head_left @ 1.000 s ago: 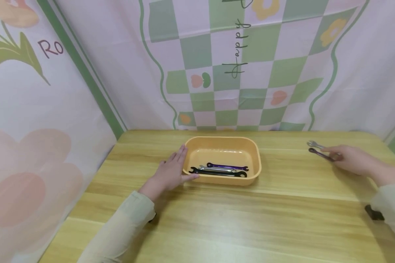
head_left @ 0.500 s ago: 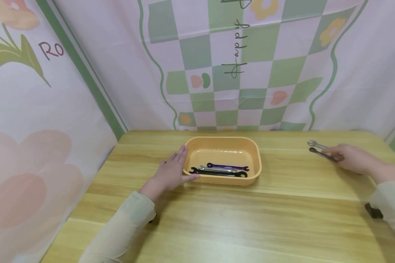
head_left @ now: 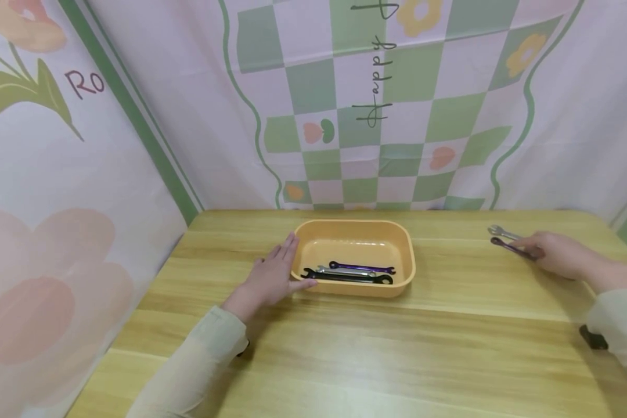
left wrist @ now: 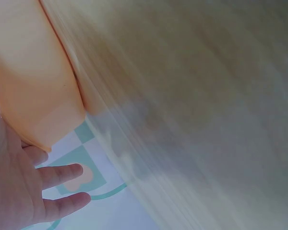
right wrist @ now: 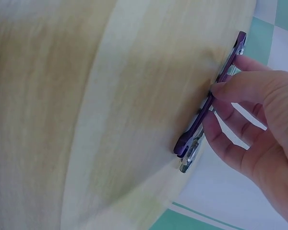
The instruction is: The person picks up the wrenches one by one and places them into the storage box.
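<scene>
My right hand (head_left: 561,255) pinches a small purple combination wrench (head_left: 512,248) between thumb and fingers, at the right side of the table. Just behind it sits a silver wrench (head_left: 503,233), mostly covered by the purple one in the right wrist view. At the centre is a yellow-orange plastic bin (head_left: 355,289). My left hand (head_left: 269,276) rests against its left end, fingers extended along the outer wall and thumb at the front rim. Inside, along the front wall, lie a black wrench (head_left: 345,277), a silver wrench (head_left: 347,270) and a purple wrench (head_left: 363,267).
The wooden table (head_left: 376,360) ends at the back against a checked fabric curtain (head_left: 363,157). Another printed curtain (head_left: 83,191) hangs along the left side. A black strap (head_left: 593,337) shows at my right sleeve.
Almost everything holds still. My right hand keeps its grip on the purple wrench in the same spot, and the view has tipped slightly.
</scene>
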`<state>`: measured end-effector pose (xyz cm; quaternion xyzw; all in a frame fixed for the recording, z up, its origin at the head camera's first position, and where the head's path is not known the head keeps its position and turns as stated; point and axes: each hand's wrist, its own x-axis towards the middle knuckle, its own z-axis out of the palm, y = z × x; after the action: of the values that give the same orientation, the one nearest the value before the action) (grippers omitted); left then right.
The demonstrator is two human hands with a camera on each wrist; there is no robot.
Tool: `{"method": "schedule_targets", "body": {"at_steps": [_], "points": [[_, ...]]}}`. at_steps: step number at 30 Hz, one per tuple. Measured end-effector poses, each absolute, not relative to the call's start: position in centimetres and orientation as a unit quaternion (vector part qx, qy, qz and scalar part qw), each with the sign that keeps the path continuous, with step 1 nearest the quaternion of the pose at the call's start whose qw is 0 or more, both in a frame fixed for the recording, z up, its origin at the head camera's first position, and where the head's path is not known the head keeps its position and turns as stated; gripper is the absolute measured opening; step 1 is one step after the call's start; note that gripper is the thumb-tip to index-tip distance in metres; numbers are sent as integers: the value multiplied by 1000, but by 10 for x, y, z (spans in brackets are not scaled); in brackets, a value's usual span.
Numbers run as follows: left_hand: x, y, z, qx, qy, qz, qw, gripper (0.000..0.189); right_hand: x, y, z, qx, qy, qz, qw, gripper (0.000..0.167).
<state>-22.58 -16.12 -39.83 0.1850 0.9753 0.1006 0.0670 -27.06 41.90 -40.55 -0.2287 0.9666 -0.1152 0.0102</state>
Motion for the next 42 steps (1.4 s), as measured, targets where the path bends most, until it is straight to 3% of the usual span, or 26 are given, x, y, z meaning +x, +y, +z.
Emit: {"method": "schedule_targets", "body": {"at_steps": [42], "points": [[-227,-162,-402,189,976,95,60,112,-268,416,-398,-197,970,-131,46,50]]}}
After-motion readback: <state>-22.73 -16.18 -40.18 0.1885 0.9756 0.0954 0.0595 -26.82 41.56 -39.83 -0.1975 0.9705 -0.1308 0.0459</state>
